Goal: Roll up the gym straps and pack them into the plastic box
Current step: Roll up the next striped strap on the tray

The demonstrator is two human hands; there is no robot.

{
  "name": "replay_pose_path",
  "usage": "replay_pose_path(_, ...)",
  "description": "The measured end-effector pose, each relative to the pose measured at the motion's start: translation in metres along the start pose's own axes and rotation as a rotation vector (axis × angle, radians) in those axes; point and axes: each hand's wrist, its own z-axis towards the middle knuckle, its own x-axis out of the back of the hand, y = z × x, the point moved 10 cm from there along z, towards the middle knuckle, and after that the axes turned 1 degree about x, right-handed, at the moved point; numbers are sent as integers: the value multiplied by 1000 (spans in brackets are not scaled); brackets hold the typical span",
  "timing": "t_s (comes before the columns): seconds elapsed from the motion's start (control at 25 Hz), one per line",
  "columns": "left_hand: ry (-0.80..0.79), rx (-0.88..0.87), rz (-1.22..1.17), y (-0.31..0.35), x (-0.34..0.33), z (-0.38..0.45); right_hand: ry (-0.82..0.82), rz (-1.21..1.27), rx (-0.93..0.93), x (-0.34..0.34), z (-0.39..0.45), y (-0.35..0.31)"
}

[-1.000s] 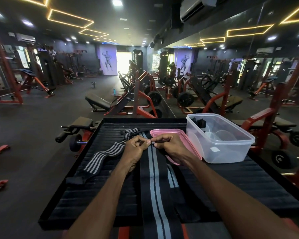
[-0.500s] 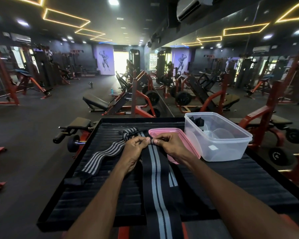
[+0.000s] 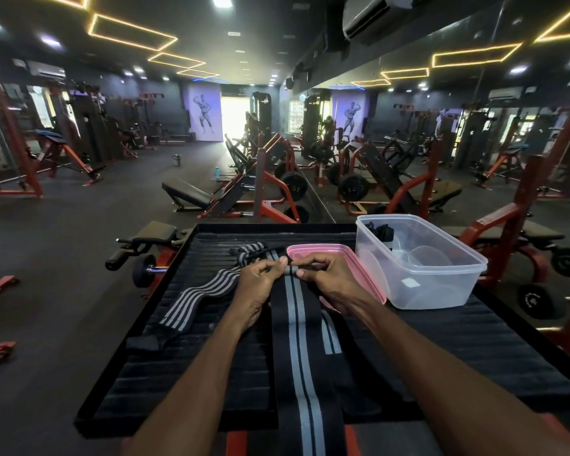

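A long black strap with grey centre stripes (image 3: 298,340) runs from the near edge up the black ribbed platform (image 3: 474,350). Its far end is curled into a small tight roll. My left hand (image 3: 259,284) and my right hand (image 3: 326,278) pinch that roll from either side. A second strap with grey stripes (image 3: 198,294) lies flat to the left, its far end bunched. The clear plastic box (image 3: 418,274) stands at the right with a dark item in its far corner. Its pink lid (image 3: 352,268) lies between the box and my right hand.
The platform has a raised black rim (image 3: 139,327). Beyond it are red and black weight benches (image 3: 185,195), plate-loaded machines and a mirrored wall on the right. A padded roller with a small weight plate (image 3: 135,258) sticks out at the platform's left side.
Both hands have kept pinching the strap's far end, and a small roll has formed there. The view has shifted slightly.
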Motion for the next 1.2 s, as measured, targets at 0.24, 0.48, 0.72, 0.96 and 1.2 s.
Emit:
replay_pose_path(0.24,9,-49,48,9,0,-3,-60,74,-117,-3,-1,16)
replay_pose_path(0.48,-94,141,-142,-7,-15,-9,18,-18,-66,8,0,15)
replay_pose_path(0.72,-39,115,-23,-4,-5,-6,-35,22,-154,1,-9,16)
replay_pose_path(0.96,-86,160,-182,-3,-16,-10,8,-33,-111,8,-6,15)
replay_pose_path(1.2,-35,49,-23,5,-5,-10,-11,-10,-169,5,-15,15)
